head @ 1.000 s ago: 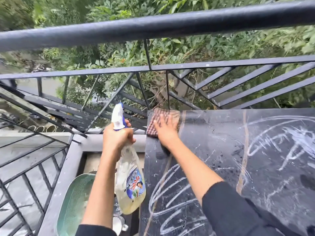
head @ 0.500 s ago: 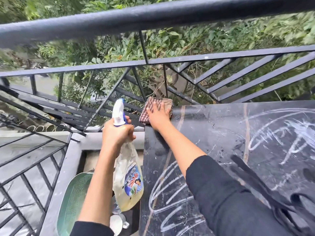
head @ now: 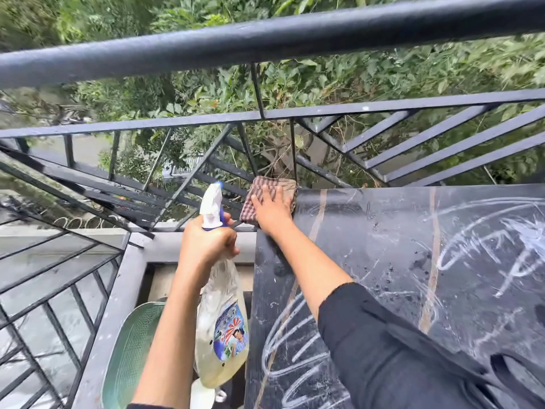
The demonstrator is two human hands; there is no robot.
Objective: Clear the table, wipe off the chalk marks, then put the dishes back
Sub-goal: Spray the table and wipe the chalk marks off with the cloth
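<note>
A black table (head: 383, 240) carries white chalk marks (head: 483, 240) on its right part and more chalk loops (head: 292, 346) near its front left. My right hand (head: 272, 209) presses flat on a checked cloth (head: 256, 187) at the table's far left corner, where the cloth hangs a little over the edge. My left hand (head: 206, 246) grips the neck of a clear spray bottle (head: 221, 329) with a white and blue trigger head, held upright just left of the table.
A black metal railing (head: 265, 39) runs close behind the table and along the left side. Below the bottle, on the floor, lie a green mesh basket (head: 129, 355) and some white dishes (head: 203, 394). Trees fill the space beyond the rail.
My right hand has slid the cloth away from me to the table's far left corner. The spray bottle has stayed in my left hand, nearly still.
</note>
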